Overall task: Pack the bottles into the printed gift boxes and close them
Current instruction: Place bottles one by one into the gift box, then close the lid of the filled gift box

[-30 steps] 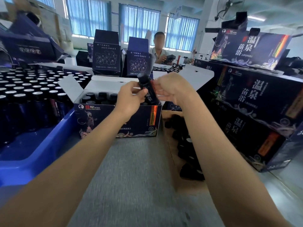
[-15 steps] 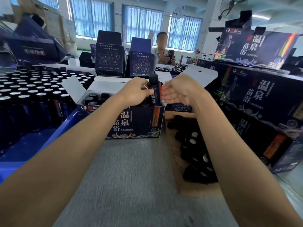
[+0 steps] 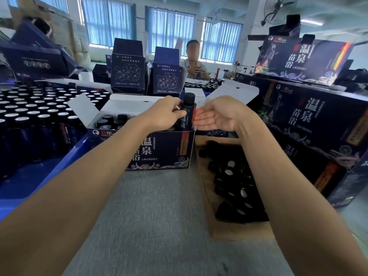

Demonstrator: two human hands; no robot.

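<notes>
Nearest, a bare strip of grey table surface (image 3: 159,216) is seen between the two forearms, giving open room up to the box front. To its right, a shallow cardboard tray (image 3: 235,229) is loaded with loose black caps (image 3: 233,176). To its left, a blue crate (image 3: 49,168) is packed with upright dark bottles (image 3: 35,116); its near end is unfilled.

Beyond the strip, an open gift box (image 3: 159,152) is set with its printed front toward the camera. Capped bottles (image 3: 111,121) are seen standing in its left part. Its white flaps (image 3: 83,110) are folded outward to the left, rear and right.

One bottle (image 3: 188,114) is held upright at the front right corner of this box, its lower part below the rim. It is grasped by the left hand (image 3: 163,114), whose fingers are curled round its body. The right hand (image 3: 219,114) is released, its fingers straight and the fingertips just beside the bottle; contact cannot be confirmed.

The right edge is bounded by stacked closed gift boxes (image 3: 308,120). Behind the open box, two upright boxes (image 3: 128,74) are placed. Farther back, a seated person (image 3: 194,64) is visible before curtained windows (image 3: 169,30).
</notes>
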